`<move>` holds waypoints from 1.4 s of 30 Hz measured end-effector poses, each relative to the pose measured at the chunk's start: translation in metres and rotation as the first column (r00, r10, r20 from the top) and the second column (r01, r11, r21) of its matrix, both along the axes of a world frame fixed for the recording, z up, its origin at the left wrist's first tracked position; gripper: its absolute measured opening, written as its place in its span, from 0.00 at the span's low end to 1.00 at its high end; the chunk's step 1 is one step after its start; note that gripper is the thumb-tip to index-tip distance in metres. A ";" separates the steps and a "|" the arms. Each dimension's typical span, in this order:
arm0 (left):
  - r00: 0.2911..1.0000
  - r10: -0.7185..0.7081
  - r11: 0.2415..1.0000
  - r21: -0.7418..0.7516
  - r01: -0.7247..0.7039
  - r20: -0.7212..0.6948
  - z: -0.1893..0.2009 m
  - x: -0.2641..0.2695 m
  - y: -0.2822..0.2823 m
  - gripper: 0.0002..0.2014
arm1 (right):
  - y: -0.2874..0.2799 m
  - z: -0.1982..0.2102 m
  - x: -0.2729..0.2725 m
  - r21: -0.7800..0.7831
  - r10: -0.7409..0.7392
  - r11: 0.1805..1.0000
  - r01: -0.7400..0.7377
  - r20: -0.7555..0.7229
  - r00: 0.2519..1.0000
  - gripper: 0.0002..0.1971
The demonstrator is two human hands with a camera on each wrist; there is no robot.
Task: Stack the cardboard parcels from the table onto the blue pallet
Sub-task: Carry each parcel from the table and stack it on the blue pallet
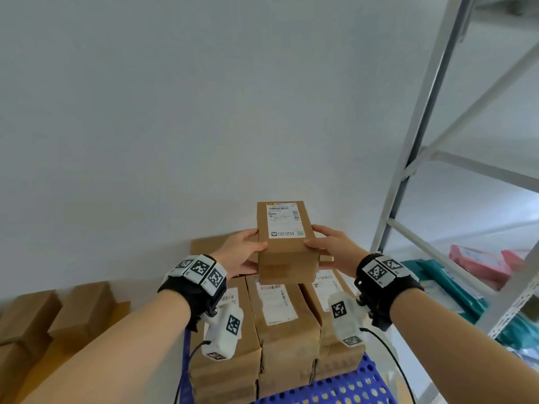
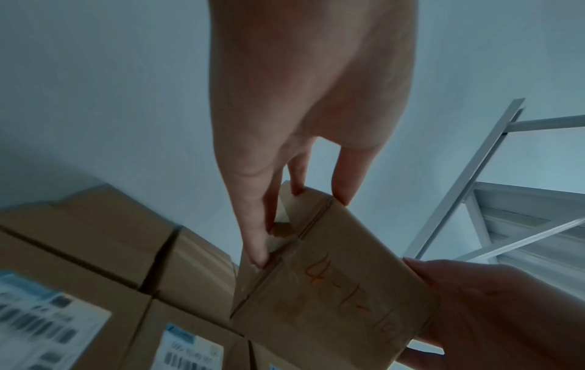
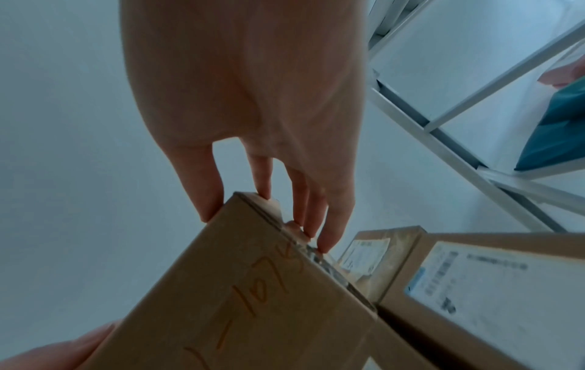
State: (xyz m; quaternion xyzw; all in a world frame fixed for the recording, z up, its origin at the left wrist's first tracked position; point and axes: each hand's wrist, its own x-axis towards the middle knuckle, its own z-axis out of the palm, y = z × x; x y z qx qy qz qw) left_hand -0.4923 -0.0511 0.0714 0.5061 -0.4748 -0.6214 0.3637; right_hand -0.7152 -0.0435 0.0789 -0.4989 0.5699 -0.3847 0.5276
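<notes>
Both hands hold one small brown cardboard parcel point(image 1: 286, 243) in the air, above the stacked brown cardboard parcels point(image 1: 277, 322) that sit on the blue plastic pallet point(image 1: 335, 386). The left hand point(image 1: 242, 253) grips its 9 o'clock side and the right hand point(image 1: 332, 247) its 3 o'clock side. The head view shows a white label on top. Only the wrist views show orange writing point(image 2: 351, 300) on its near end. A grey metal shelf rack point(image 1: 423, 141) stands at 3 o'clock.
</notes>
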 end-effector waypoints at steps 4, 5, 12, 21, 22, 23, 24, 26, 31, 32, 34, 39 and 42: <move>0.999 -0.046 0.999 -0.005 0.046 0.014 0.001 -0.022 -0.034 0.34 | -0.031 0.005 -0.026 0.032 -0.027 0.999 0.028 -0.012 1.000 0.28; 0.999 -0.045 0.999 -0.006 0.045 0.011 0.000 -0.027 -0.042 0.34 | -0.038 0.005 -0.031 0.045 -0.028 0.999 0.028 -0.012 1.000 0.28; 1.000 -0.010 0.999 0.044 0.010 -0.004 -0.008 -0.062 -0.082 0.32 | -0.088 -0.004 -0.062 0.090 0.024 0.996 -0.024 0.009 1.000 0.28; 0.984 0.176 0.972 0.157 -0.175 0.006 -0.033 -0.098 -0.117 0.31 | -0.154 -0.038 -0.086 0.149 0.130 0.980 -0.132 0.022 0.991 0.33; 0.982 0.189 0.968 0.164 -0.189 0.016 -0.036 -0.100 -0.120 0.31 | -0.159 -0.042 -0.088 0.155 0.138 0.978 -0.140 0.025 0.990 0.34; 0.980 0.199 0.965 0.168 -0.200 0.027 -0.039 -0.103 -0.123 0.32 | -0.165 -0.046 -0.089 0.158 0.148 0.976 -0.150 0.027 0.989 0.34; 0.977 0.210 0.962 0.173 -0.213 0.038 -0.042 -0.104 -0.125 0.32 | -0.170 -0.050 -0.090 0.161 0.159 0.974 -0.161 0.027 0.987 0.35; 0.972 0.230 0.954 0.186 -0.235 0.050 -0.048 -0.106 -0.130 0.31 | -0.178 -0.056 -0.091 0.168 0.176 0.969 -0.179 0.032 0.984 0.35; 0.969 0.240 0.950 0.192 -0.247 0.061 -0.057 -0.111 -0.142 0.31 | -0.193 -0.068 -0.095 0.169 0.178 0.969 -0.180 0.028 0.984 0.35; 0.968 0.241 0.949 0.193 -0.249 0.061 -0.058 -0.111 -0.144 0.31 | -0.195 -0.070 -0.096 0.169 0.180 0.969 -0.182 0.029 0.983 0.35; 0.969 0.241 0.948 0.197 -0.249 0.061 -0.060 -0.112 -0.147 0.31 | -0.197 -0.072 -0.098 0.175 0.188 0.966 -0.190 0.026 0.982 0.34; 0.962 0.267 0.942 0.194 -0.273 0.053 -0.062 -0.118 -0.148 0.30 | -0.202 -0.076 -0.102 0.177 0.208 0.962 -0.207 0.015 0.978 0.33; 0.953 0.292 0.933 0.194 -0.303 0.086 -0.062 -0.121 -0.149 0.29 | -0.203 -0.079 -0.102 0.167 0.207 0.964 -0.206 0.010 0.978 0.34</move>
